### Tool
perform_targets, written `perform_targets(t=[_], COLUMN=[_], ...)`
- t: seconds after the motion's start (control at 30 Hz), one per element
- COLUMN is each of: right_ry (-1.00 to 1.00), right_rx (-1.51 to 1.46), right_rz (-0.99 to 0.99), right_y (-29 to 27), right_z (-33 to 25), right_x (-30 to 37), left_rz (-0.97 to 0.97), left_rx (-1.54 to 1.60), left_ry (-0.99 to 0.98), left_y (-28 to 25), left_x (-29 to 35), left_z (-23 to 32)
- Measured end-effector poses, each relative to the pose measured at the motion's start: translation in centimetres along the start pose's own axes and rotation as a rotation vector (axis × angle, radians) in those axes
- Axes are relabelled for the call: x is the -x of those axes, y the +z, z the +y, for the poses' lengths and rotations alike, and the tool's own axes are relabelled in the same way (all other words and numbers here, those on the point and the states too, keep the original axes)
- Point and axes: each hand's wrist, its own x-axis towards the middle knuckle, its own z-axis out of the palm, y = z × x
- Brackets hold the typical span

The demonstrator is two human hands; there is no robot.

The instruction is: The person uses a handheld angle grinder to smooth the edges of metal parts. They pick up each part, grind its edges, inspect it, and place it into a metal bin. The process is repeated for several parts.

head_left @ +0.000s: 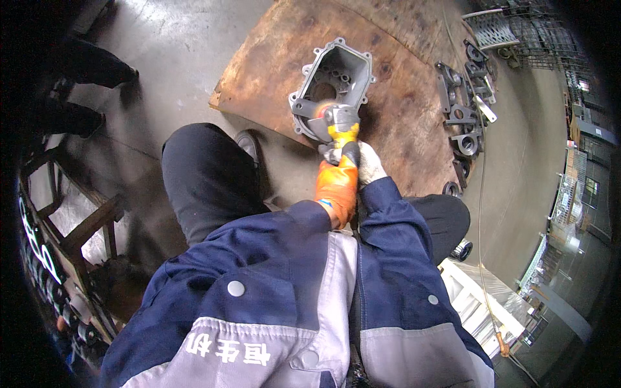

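A grey cast-metal housing (359, 61), open at the top and with bolt lugs around its rim, lies on a brown wooden board (404, 123). My left hand (337, 181), in an orange glove with dark fingertips, is closed around a yellow and grey angle grinder (343, 123). Behind it my right hand (370, 165), in a white glove, is closed on the grinder's body too; some of its fingers are hidden. The grinder's head sits over the housing's near rim, where an orange-red glow shows at the disc. Whether the disc touches the metal I cannot tell.
Several dark metal brackets (460, 116) line the board's right edge. A thin cable (482, 213) runs down past them. White panels (482, 301) lie at lower right, a metal frame (97, 223) stands at left, and another person's legs (97, 64) show at upper left.
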Motion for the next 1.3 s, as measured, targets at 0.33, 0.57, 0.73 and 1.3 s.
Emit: perform_targets(t=[0.33,0.57,0.73,1.3], right_ry=[-0.088,-0.155,-0.039,-0.066], right_rx=[0.047,-0.254,-0.363,0.087], right_rz=[-0.133,0.131,0.365,0.366], right_y=[1.8,-3.4,-7.6,-4.4], right_z=[1.6,2.2,4.1,2.6], right_x=[-3.1,2.5,5.9,4.7], left_rz=[0.051,-0.266,-0.365,-0.308], left_rx=[0.09,-0.224,-0.236,-0.084], left_ry=[-0.059,0.072,-0.067,-0.147], left_y=[-2.1,0.5,2.5,0.8], left_x=[-0.2,1.1,3.1,4.2], left_z=[1.5,-0.1,-0.8,2.2])
